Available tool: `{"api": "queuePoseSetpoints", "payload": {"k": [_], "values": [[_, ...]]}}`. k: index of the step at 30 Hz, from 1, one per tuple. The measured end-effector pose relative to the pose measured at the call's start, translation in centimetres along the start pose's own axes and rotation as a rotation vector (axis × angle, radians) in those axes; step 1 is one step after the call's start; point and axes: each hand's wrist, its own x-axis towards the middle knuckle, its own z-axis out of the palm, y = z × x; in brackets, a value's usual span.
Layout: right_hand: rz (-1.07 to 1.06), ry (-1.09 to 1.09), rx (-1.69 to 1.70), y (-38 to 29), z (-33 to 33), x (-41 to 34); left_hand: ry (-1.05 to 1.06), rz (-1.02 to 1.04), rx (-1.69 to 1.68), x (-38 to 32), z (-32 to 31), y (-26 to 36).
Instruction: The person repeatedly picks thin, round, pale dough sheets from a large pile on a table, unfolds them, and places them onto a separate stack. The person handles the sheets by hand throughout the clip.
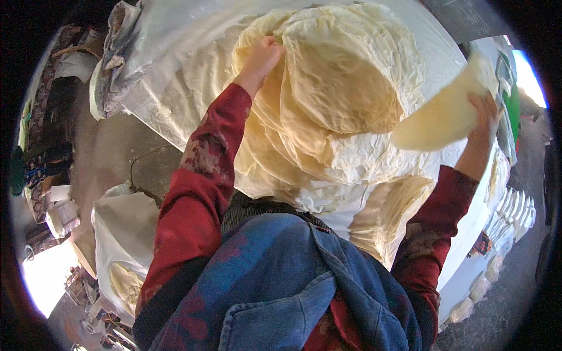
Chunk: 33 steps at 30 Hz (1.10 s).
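A large heap of thin, pale yellow, round sheets (347,87) lies overlapped on a white-covered surface (162,96); their material I cannot tell. My left hand (267,51) is at the heap's left part, its fingers closed on the edge of a sheet. At the right, my right hand (483,109) holds one loose round sheet (434,116) by its far side, raised beside the heap and blurred. More folded sheets (390,215) hang at the near edge, between the heap and my right sleeve.
A white-covered block or bag (123,228) stands at the lower left, with a yellowish sheet on it. Crumpled grey-white cloth (116,61) lies at the upper left corner. A dark panel with writing (465,17) is at the top right. Stacked white pieces (511,215) stand at the right.
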Motion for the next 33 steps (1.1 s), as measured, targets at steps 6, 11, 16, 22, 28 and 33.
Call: {"api": "queuePoseSetpoints", "payload": {"k": [6, 11, 16, 22, 28, 33], "values": [[-0.262, -0.372, -0.299, -2.4, 24.1, -3.6, -0.046, -0.016, 0.162, 1.0, 1.3, -0.1], [0.335, -0.467, 0.113, -1.9, 31.6, -7.7, -0.194, 0.016, -0.389, 2.1, 1.7, -1.5], [0.308, -0.298, 0.521, -1.5, 30.5, -6.2, -0.378, 0.016, -0.47, 1.9, 1.8, 0.5], [0.324, -0.29, 0.612, -2.2, 31.3, -5.0, -0.509, -0.005, -0.689, 2.4, 1.6, 1.4], [0.344, -0.324, 0.529, -4.2, 31.4, -4.5, -0.254, -0.046, -0.408, 2.6, 2.5, 1.0], [0.342, -0.45, 0.326, -5.7, 30.7, -2.5, -0.213, -0.04, -0.37, 2.5, 2.9, 1.0]]}}
